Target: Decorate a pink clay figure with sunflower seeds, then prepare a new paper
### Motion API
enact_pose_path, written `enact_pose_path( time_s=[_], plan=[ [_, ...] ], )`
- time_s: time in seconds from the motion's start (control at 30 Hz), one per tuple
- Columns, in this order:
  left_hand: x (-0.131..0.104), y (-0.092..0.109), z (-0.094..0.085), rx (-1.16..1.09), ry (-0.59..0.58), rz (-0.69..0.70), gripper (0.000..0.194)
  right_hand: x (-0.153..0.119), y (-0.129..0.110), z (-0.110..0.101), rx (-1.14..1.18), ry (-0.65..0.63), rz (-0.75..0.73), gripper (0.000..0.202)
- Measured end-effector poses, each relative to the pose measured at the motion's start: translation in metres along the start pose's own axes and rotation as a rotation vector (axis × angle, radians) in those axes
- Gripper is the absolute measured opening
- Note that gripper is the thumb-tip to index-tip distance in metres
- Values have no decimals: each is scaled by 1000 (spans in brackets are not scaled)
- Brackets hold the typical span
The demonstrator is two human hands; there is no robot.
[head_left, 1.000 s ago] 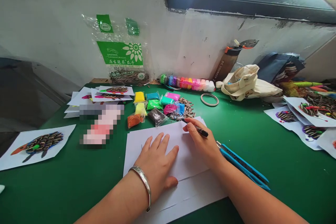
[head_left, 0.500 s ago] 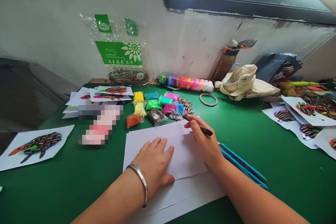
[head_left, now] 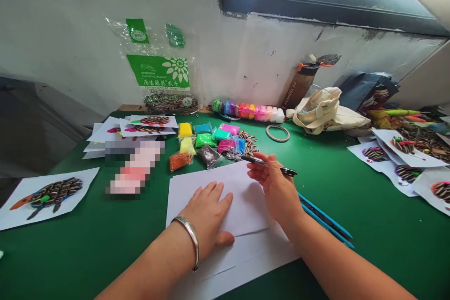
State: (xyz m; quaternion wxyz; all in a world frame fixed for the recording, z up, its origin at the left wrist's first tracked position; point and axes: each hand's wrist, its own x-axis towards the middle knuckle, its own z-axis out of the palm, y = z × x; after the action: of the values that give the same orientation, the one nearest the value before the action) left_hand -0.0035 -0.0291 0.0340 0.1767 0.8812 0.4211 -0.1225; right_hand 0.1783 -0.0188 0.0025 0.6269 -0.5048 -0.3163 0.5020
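Observation:
White sheets of paper lie stacked in front of me on the green table. My left hand, with a silver bangle at the wrist, rests flat on the top sheet, fingers spread. Above the right part of the sheets, my right hand grips a black pen between thumb and fingers, its clear end pointing left and its black end right. Partly under my right forearm are blue stick-like tools. Just beyond the paper sit small packets of coloured clay and loose sunflower seeds.
Seed-and-clay pictures lie left and right. Along the wall stand a seed bag, a row of coloured clay tubs, a brown bottle and a cream cloth bag. A tape ring lies near the tubs.
My right hand has turned and shifted slightly right, and the pen now lies flatter in its fingers. My left hand stays in place on the paper.

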Motion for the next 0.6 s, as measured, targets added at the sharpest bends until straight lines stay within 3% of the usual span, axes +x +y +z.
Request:
enact_pose_path(
  time_s=[0.17, 0.4, 0.6],
  plan=[
    [4, -2, 0, -7, 44, 5, 78, -12, -2, 6, 48, -70, 34, 32],
    [1, -18, -1, -16, 51, -32, 73, -8, 18, -5, 20, 25, 41, 20],
    [-4, -28, -9, -1, 22, -98, 69, -12, 12, -9, -150, -143, 21, 24]
  ],
)
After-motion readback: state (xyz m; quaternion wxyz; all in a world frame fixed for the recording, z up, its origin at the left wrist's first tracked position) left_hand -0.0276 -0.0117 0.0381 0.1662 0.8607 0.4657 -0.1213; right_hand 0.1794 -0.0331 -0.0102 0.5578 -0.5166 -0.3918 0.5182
